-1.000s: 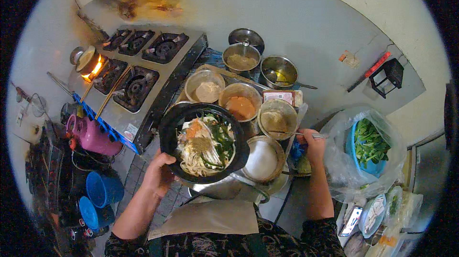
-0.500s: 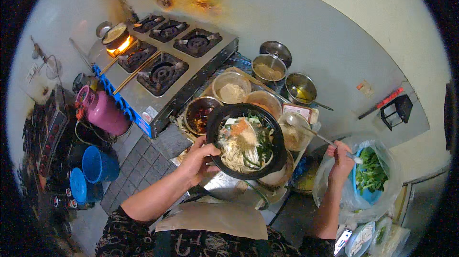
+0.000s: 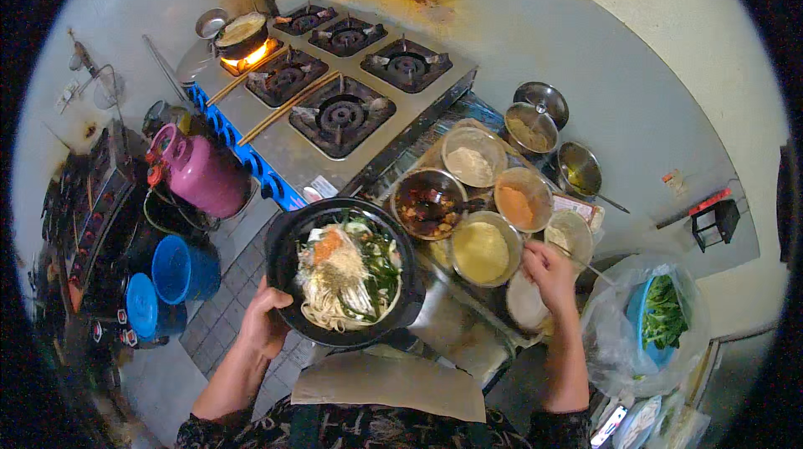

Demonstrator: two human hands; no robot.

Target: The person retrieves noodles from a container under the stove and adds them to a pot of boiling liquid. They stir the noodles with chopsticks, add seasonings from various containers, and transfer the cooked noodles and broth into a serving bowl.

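Note:
My left hand (image 3: pixel 266 319) grips the near-left rim of a black pot (image 3: pixel 278 290), thumb on top. Noodles (image 3: pixel 335 298), dark green leaves (image 3: pixel 381 265), white pieces and heaps of orange and pale powder fill it. Over the right edge of a bowl of yellow powder (image 3: pixel 479 250), my right hand (image 3: pixel 549 275) is closed with bent fingers; anything in them is too small to make out. Just beside it, a long-handled metal spoon (image 3: pixel 592 268) leans in a bowl of pale powder (image 3: pixel 570 233). Partly behind my right hand sits a bowl with white contents (image 3: pixel 525 298).
Bowls of dark red sauce (image 3: pixel 429 205), orange powder (image 3: pixel 520 198) and whitish powder (image 3: pixel 470 158) stand close together. A gas stove (image 3: pixel 259 144) has a pan (image 3: pixel 242 33) over a lit flame. Leafy greens (image 3: pixel 663 313) lie at right; a pink gas cylinder (image 3: pixel 205 173) stands left.
My left hand has carried the pot left, away from over the bowls. My right hand has left the spoon, now resting in the pale-powder bowl, and moved left to the yellow powder.

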